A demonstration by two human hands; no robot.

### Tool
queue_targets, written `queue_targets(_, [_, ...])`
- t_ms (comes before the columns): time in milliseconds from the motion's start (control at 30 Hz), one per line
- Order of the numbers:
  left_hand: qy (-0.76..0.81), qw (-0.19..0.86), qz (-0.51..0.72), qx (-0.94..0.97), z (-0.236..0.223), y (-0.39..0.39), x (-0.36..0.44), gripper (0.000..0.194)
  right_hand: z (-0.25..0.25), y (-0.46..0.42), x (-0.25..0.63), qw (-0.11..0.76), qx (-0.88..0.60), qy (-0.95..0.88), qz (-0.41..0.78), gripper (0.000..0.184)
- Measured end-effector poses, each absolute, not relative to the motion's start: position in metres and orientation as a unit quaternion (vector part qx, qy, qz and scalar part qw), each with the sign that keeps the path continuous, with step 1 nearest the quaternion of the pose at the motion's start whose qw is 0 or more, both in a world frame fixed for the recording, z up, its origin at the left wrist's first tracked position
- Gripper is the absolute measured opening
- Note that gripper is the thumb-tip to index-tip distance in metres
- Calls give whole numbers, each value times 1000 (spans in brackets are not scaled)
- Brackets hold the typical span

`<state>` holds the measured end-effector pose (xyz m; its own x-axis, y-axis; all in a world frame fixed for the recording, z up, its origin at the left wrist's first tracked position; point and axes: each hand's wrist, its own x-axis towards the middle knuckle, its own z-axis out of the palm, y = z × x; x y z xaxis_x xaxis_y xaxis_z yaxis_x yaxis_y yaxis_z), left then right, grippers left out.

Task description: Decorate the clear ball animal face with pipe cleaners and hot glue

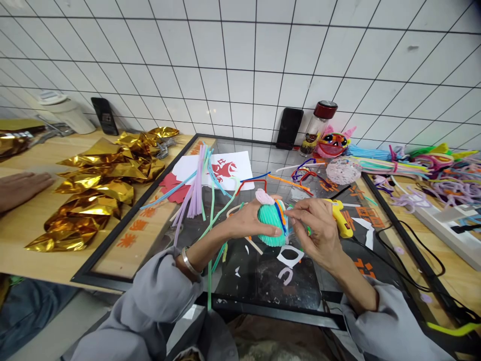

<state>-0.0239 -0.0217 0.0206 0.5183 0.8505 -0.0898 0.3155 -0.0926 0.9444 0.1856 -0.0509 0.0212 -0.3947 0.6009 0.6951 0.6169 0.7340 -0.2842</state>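
Observation:
My left hand (248,220) is closed round a turquoise ball of fuzzy pipe cleaners (268,218), its thumb across the lower front. A pink ear-like piece (264,197) stands on top of the ball, and orange and blue pipe cleaner strips (281,215) run down its right side. At that side, the fingers of my right hand (313,223) are pinched together beside the strips; what lies between the fingertips is too small to make out. A yellow glue gun (341,219) lies just right of my right hand. Below the ball are white paper cut-outs (290,256).
Lilac and green pipe cleaners (193,193) lie on white paper with a red print (229,168). Gold foil pieces (112,170) cover the left table, near another person's hand (22,190). A phone (289,129), bottle (317,125) and power strip (443,230) stand around, with a black cord (394,260).

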Motion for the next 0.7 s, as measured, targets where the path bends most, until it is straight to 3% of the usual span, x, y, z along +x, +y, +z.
queue_targets(267, [420,517,249,703,22,-22,-26,90,22,-57,183,406,-331,-850,-54,14])
queue_targets(700, [394,495,240,736,17,-19,-31,90,15,-64,179,411,-325,-849,-70,22])
